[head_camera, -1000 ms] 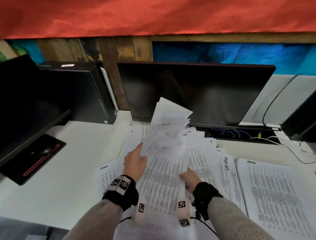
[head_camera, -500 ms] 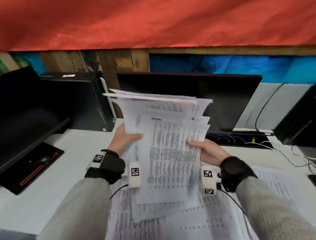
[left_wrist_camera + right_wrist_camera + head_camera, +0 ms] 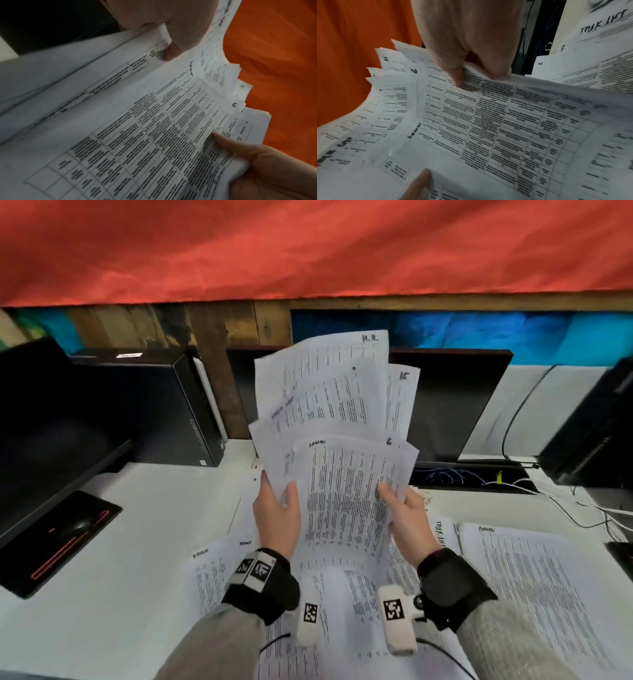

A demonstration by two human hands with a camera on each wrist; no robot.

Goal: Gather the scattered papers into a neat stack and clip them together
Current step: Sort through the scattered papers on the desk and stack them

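A fanned bundle of printed sheets (image 3: pixel 346 446) stands upright above the white desk (image 3: pixel 130 542), with its top corners uneven. My left hand (image 3: pixel 277 508) grips its left edge, thumb on the front. My right hand (image 3: pixel 402 508) grips the right edge, and the right wrist view shows the right thumb (image 3: pixel 457 75) pressing the top sheet (image 3: pixel 496 121). The left wrist view shows the bundle (image 3: pixel 137 128) between my left hand (image 3: pixel 168 27) and the right hand (image 3: pixel 257 162). More loose sheets (image 3: pixel 534 594) lie flat on the desk. A small wire clip (image 3: pixel 548 46) lies beside them.
A dark monitor (image 3: pixel 459 405) stands right behind the bundle. A black computer tower (image 3: pixel 154 405) and another screen (image 3: pixel 51 446) are at the left, and a third black unit (image 3: pixel 596 433) is at the right. Cables (image 3: pixel 565 508) trail over the desk's back right. Red cloth (image 3: pixel 308 251) hangs overhead.
My right hand left the sheets on the desk and took the bundle's right edge. Both hands raised the bundle and tipped it upright, so the sheets now fan out higher.
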